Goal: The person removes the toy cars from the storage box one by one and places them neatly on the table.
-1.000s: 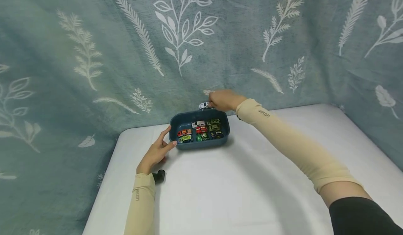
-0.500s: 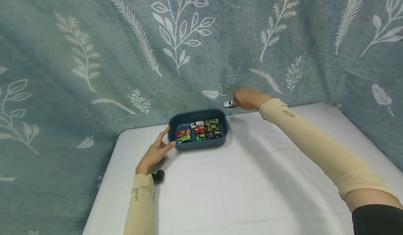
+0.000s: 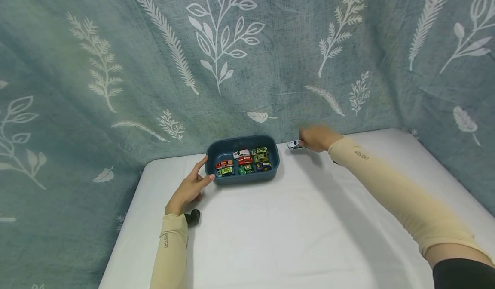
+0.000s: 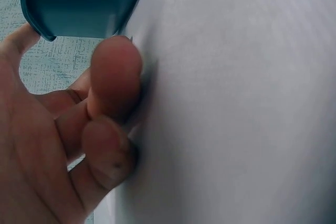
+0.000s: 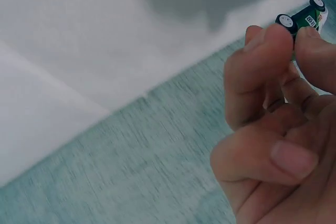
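Note:
In the head view my right hand [image 3: 316, 138] pinches a small white toy car [image 3: 294, 144] just right of the bin, close over the table's back edge. Thumb and fingertips grip the car's end in the right wrist view, where a dark green underside or side and two wheels show. My left hand [image 3: 188, 191] touches the left end of a dark blue plastic bin [image 3: 247, 178], index finger at the rim and thumb near the front corner. Its other fingers bend loosely by the cloth in the left wrist view. Several toy cars [image 3: 245, 160] lie inside the bin.
White cloth covers the table [image 3: 247, 233]. Behind it hangs a blue-green curtain [image 3: 154, 65] with white leaf prints, right against the back edge. A black wrist camera [image 3: 194, 217] sits at the left wrist.
My right hand has carried the white toy car from above the bin's back rim to the right, then lowered it toward the table. The left hand and the bin stay in place.

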Available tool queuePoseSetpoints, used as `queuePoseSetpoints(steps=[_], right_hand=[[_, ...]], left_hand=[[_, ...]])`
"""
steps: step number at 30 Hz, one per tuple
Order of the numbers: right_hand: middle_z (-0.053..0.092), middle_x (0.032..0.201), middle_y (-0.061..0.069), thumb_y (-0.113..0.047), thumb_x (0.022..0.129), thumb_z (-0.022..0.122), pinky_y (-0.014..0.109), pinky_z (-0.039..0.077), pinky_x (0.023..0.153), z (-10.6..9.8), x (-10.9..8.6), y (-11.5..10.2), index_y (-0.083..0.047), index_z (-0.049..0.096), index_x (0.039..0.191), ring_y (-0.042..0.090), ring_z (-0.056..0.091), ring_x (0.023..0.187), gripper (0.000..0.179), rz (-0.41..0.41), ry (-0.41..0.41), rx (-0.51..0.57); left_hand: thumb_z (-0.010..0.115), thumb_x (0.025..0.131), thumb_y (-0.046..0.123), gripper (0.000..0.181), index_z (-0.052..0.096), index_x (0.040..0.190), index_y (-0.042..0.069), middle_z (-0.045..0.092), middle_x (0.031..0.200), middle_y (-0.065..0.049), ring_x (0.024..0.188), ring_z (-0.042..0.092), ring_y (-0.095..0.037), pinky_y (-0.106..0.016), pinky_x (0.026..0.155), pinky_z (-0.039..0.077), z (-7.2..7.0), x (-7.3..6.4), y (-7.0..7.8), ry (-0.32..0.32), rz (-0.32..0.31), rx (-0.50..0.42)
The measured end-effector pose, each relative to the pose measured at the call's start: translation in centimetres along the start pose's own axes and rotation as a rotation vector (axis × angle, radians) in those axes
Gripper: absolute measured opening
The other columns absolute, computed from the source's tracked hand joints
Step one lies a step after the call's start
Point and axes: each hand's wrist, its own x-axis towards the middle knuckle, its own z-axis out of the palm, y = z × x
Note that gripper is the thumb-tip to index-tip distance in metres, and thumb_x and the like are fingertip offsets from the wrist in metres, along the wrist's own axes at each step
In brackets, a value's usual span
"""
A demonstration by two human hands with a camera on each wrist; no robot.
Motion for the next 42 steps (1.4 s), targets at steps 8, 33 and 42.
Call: queuePoseSetpoints(steps=[8, 33, 42], right_hand=[[0.074, 0.111, 0.014, -0.024, 0.112, 0.056, 0.055, 0.059, 0.089, 1.8, 0.4, 0.5, -0.004, 0.064, 0.122, 0.033, 0.073, 0.100, 0.023, 0.014, -0.001, 0.007], [0.073, 0.105, 0.014, -0.020, 0.112, 0.055, 0.053, 0.059, 0.087, 4.2, 0.7, 1.3, -0.003, 0.061, 0.123, 0.033, 0.073, 0.098, 0.021, -0.011, 0.016, 0.047], [0.074, 0.107, 0.014, -0.022, 0.112, 0.056, 0.053, 0.059, 0.086, 4.2, 1.2, 1.8, -0.003, 0.062, 0.128, 0.033, 0.073, 0.098, 0.025, 0.000, 0.019, 0.037]], left_hand=[[0.065, 0.101, 0.060, 0.079, 0.020, 0.166, 0.054, 0.059, 0.097, -0.014, 0.054, 0.055, -0.023, -0.036, 0.057, 0.051, 0.0, -0.1, -0.2, -0.005, -0.011, -0.011], [0.067, 0.099, 0.061, 0.080, 0.021, 0.164, 0.058, 0.058, 0.098, -0.012, 0.056, 0.053, -0.022, -0.036, 0.058, 0.051, -0.1, -0.3, -0.2, -0.014, -0.038, -0.036], [0.067, 0.101, 0.059, 0.078, 0.021, 0.163, 0.059, 0.057, 0.096, -0.012, 0.055, 0.053, -0.022, -0.036, 0.058, 0.051, -0.2, 0.1, 0.0, -0.013, -0.033, -0.049]])
